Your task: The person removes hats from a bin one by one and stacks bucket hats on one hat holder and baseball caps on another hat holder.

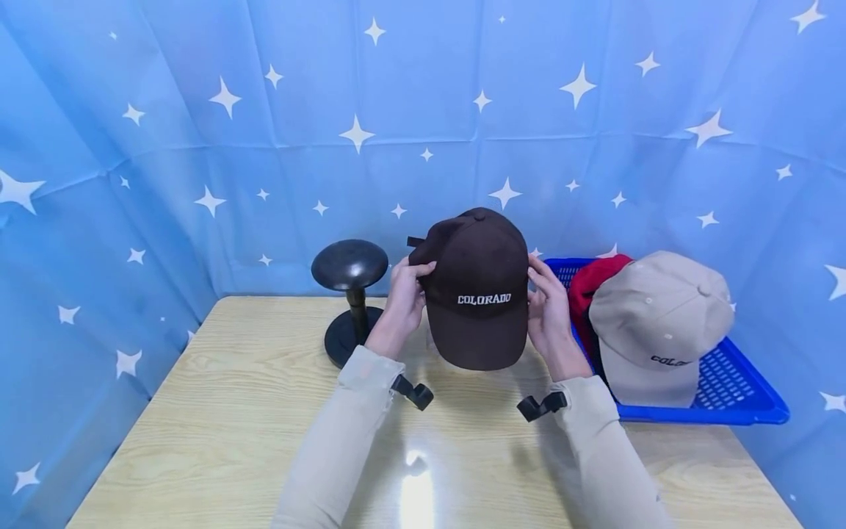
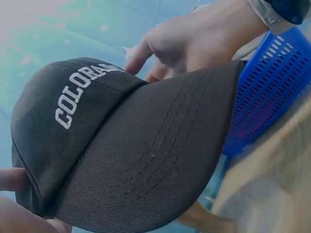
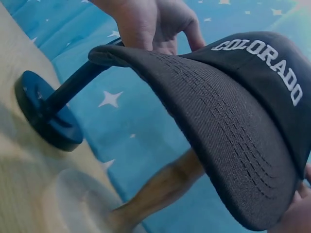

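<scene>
My left hand [image 1: 405, 300] and right hand [image 1: 550, 312] hold a dark brown baseball cap [image 1: 477, 253] by its two sides, above the table. White COLORADO lettering faces me, and the brim points down and towards me. The left thumb lies on the cap's outer side, with the other fingers mostly hidden. Behind the brim in the right wrist view, a wooden post [image 3: 165, 187] rises from a clear round base [image 3: 77, 204]. Its top is hidden by the cap, so I cannot tell whether they touch. A black round-topped stand [image 1: 350, 266] is just left of my left hand.
On the right of the wooden table [image 1: 251, 411], a blue perforated basket [image 1: 740, 389] holds a beige cap [image 1: 661, 323] and a red one [image 1: 588, 283]. A blue curtain with white stars [image 1: 423, 95] hangs behind the table.
</scene>
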Tool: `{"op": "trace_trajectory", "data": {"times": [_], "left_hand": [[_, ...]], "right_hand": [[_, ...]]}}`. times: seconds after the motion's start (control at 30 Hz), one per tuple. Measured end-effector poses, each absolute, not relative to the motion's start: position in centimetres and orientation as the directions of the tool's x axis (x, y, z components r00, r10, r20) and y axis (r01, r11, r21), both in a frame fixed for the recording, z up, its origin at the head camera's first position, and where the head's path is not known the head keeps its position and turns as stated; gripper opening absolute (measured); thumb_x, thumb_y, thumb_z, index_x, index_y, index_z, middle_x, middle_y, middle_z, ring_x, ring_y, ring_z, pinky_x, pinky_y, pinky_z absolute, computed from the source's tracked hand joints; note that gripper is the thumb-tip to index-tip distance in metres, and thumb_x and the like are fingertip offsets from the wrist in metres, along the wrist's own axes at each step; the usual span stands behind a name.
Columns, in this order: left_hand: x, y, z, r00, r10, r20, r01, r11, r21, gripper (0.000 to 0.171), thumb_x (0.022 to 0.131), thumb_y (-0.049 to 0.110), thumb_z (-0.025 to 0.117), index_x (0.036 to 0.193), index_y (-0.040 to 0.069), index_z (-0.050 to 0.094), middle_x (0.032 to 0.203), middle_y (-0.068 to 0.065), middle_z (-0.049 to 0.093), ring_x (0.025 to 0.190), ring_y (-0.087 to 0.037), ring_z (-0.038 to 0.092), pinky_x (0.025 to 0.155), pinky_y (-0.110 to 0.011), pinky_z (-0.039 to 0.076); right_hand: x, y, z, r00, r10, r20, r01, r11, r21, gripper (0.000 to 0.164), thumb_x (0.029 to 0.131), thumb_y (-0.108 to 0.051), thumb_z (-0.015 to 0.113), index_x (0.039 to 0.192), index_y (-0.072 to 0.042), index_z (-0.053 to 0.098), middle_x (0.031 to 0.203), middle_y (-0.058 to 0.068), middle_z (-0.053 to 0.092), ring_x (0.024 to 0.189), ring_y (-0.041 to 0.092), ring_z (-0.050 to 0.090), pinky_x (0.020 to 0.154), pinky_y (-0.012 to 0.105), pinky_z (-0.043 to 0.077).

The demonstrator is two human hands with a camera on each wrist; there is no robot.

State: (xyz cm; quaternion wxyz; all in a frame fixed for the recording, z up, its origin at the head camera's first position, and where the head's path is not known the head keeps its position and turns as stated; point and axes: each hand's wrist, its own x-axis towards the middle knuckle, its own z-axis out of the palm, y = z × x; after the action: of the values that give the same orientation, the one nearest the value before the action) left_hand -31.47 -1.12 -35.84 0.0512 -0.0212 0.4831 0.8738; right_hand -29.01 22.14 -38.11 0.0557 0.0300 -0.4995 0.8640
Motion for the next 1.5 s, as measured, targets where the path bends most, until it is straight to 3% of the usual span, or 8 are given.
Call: {"op": "trace_trajectory", "data": {"times": [0.2,0.37,0.57,0.8,1.0,1.1,1.23,1.5], "left_hand": [[-31.5,-1.5,-38.2,-0.989,0.104,-0.105,-0.144,-0.503,0.852,0.024,0.097,0.008,0.061,0.121,0.01,0.061,0.114,-0.004,0.06,0.095,-0.019,0.06,0.089,-0.034,0.049],[-31.7,-1.8,-39.8,-0.985,0.136,-0.109,-0.16,-0.466,0.87,0.035,0.097,0.008,0.06,0.132,0.009,0.055,0.124,-0.006,0.061,0.102,-0.021,0.061,0.094,-0.036,0.049],[-31.7,-1.7,-41.2,-0.98,0.146,-0.136,-0.182,-0.379,0.907,0.041,0.1,0.018,0.062,0.14,0.014,0.052,0.135,-0.009,0.059,0.112,-0.022,0.06,0.098,-0.039,0.048],[-30.7,-1.5,-42.6,-0.974,0.159,-0.164,-0.203,-0.278,0.939,0.052,0.103,0.036,0.061,0.15,0.02,0.044,0.149,-0.011,0.054,0.133,-0.029,0.056,0.113,-0.05,0.045],[-29.1,-2.2,-44.0,-0.962,0.177,-0.206,-0.239,-0.194,0.951,0.083,0.102,0.054,0.055,0.165,0.018,0.017,0.168,-0.015,0.032,0.153,-0.036,0.035,0.125,-0.055,0.03],[-28.7,-2.8,-44.6,-0.963,0.192,-0.188,-0.227,-0.205,0.952,0.082,0.099,0.054,0.06,0.163,0.017,0.023,0.162,-0.017,0.041,0.148,-0.035,0.043,0.122,-0.054,0.034],[-28.6,-3.3,-45.3,-0.977,0.182,-0.115,-0.155,-0.223,0.962,0.065,0.092,0.032,0.074,0.148,0.016,0.045,0.138,-0.012,0.062,0.122,-0.024,0.062,0.105,-0.043,0.049],[-28.4,-3.3,-45.7,-0.989,0.148,-0.008,-0.019,-0.072,0.997,0.063,0.087,0.006,0.078,0.143,0.011,0.05,0.119,-0.01,0.067,0.101,-0.016,0.065,0.084,-0.029,0.053]], "right_hand": [[-28.8,21.8,-40.2,-0.982,0.072,0.172,-0.186,-0.468,-0.864,0.045,0.104,-0.019,0.061,0.147,-0.015,0.049,0.136,-0.008,0.059,0.118,0.005,0.061,0.097,0.017,0.051],[-28.7,22.0,-41.7,-0.985,0.052,0.163,-0.168,-0.48,-0.861,0.054,0.103,-0.012,0.06,0.153,-0.012,0.043,0.15,-0.003,0.049,0.13,0.007,0.054,0.103,0.018,0.05],[-28.5,22.0,-43.1,-0.991,0.044,0.127,-0.132,-0.5,-0.856,0.055,0.099,0.002,0.051,0.152,-0.01,0.043,0.156,-0.001,0.042,0.127,0.009,0.055,0.099,0.024,0.051],[-28.2,21.9,-43.8,-0.992,0.08,0.098,-0.125,-0.53,-0.838,0.055,0.096,0.008,0.052,0.148,-0.012,0.049,0.123,-0.005,0.064,0.11,0.009,0.064,0.088,0.023,0.054],[-27.7,21.8,-44.3,-0.997,0.053,0.054,-0.074,-0.497,-0.865,0.064,0.094,0.01,0.055,0.151,-0.014,0.038,0.109,-0.006,0.068,0.096,0.008,0.067,0.081,0.023,0.055],[-27.6,21.8,-44.4,-0.998,0.046,0.045,-0.062,-0.469,-0.881,0.064,0.093,0.008,0.057,0.148,-0.018,0.039,0.109,-0.008,0.069,0.097,0.009,0.067,0.082,0.025,0.054],[-27.5,22.0,-44.1,-0.998,0.041,0.037,-0.051,-0.432,-0.901,0.067,0.092,0.008,0.058,0.15,-0.016,0.037,0.11,-0.009,0.07,0.1,0.008,0.067,0.083,0.025,0.054],[-27.1,23.3,-42.8,-0.999,-0.003,0.035,-0.033,-0.25,-0.968,0.063,0.092,0.002,0.062,0.149,-0.015,0.038,0.118,-0.008,0.061,0.108,0.007,0.062,0.09,0.024,0.054]]}}
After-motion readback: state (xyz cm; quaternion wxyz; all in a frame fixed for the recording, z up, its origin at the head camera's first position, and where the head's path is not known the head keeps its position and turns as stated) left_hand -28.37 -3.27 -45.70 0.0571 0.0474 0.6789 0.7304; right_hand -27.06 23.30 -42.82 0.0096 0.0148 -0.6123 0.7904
